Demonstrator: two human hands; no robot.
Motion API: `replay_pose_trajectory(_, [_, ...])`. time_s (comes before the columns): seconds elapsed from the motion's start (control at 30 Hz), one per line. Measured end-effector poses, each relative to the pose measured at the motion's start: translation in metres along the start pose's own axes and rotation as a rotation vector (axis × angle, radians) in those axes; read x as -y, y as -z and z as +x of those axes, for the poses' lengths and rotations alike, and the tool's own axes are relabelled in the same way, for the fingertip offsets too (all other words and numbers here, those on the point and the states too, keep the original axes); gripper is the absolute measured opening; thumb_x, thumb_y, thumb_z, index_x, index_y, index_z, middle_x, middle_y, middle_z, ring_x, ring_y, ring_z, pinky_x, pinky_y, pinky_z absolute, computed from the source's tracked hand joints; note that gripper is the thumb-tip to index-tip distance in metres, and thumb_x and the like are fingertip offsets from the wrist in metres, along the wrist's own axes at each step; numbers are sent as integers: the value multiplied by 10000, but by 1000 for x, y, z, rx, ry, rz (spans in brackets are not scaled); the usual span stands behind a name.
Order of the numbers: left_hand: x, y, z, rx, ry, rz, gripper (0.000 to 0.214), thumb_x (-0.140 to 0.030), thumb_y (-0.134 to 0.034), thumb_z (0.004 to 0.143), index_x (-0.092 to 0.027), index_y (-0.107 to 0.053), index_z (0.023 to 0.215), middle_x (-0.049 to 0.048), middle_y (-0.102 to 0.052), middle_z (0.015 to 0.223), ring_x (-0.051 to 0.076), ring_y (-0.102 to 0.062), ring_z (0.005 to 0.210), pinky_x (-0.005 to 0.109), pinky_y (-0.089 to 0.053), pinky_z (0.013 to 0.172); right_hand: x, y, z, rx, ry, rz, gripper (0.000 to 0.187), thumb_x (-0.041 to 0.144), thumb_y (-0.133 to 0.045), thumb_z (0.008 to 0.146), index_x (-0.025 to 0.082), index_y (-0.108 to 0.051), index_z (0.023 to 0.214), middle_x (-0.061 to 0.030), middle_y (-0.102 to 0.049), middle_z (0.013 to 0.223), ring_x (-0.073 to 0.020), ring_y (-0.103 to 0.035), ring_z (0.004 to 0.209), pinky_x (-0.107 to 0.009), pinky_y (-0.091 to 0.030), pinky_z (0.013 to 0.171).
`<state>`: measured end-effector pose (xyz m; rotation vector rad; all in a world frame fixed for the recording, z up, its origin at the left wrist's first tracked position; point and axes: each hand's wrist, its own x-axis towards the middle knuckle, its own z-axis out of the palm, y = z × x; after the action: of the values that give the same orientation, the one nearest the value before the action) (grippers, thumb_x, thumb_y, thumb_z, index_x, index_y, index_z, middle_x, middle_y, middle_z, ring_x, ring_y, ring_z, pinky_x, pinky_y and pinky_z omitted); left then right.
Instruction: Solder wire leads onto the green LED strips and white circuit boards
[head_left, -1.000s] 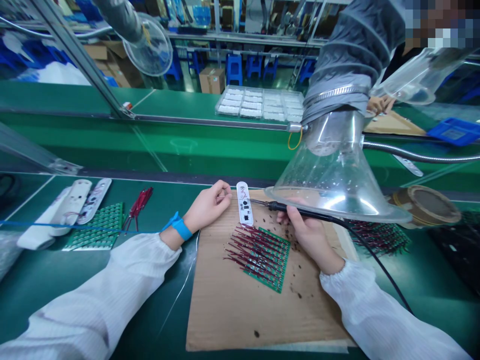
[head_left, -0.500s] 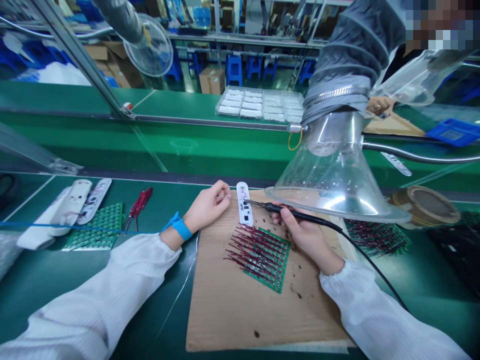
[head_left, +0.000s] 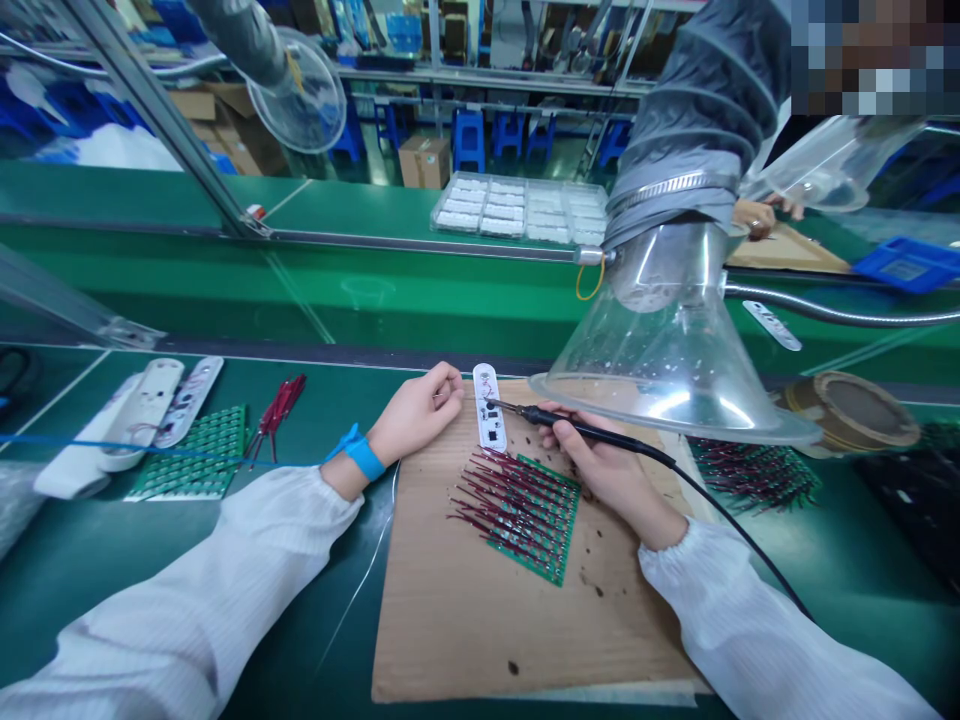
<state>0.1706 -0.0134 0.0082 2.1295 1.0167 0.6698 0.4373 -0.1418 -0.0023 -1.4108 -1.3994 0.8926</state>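
Note:
My right hand point(head_left: 600, 460) is closed around the black handle of a soldering iron point(head_left: 555, 416). The iron's tip meets a long white circuit board point(head_left: 492, 430) with rounded ends, at about its middle. Just left of that board, my left hand point(head_left: 424, 408) is pinched on a thin strand of solder wire, mostly hidden by the fingers. A pale strand trails below the wrist, which wears a blue strap point(head_left: 363, 455). Nearer me lies a green panel point(head_left: 551, 545) of small boards with dark red wires, on a cardboard sheet point(head_left: 450, 620).
A clear fume hood point(head_left: 675, 370) hangs over my right hand. At left lie white casings point(head_left: 142, 400), another green panel point(head_left: 199, 455) and red wires point(head_left: 279, 410). A wired panel point(head_left: 754, 470) and a round tub point(head_left: 851, 412) stand right. Another person's hands work beyond.
The soldering iron and my right hand have shifted slightly left and stay at the white board. Behind, a loose white board has moved left, and the other person's hands have moved. My left hand is nearly still.

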Motion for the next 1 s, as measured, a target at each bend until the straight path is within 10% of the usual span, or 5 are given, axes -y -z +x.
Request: replay_pose_trajectory(1.0, [1,0,0,26,-24,-14,75,-290,-546,1005,-218,-566,1000,-67,-475,680,138,-480,613,287,-354,647,-4,2,-3,13,-17,-27,388,621,-612,1062,267,-684,1203,-43,-736,999,-215,-716,895,-398,-615,899])
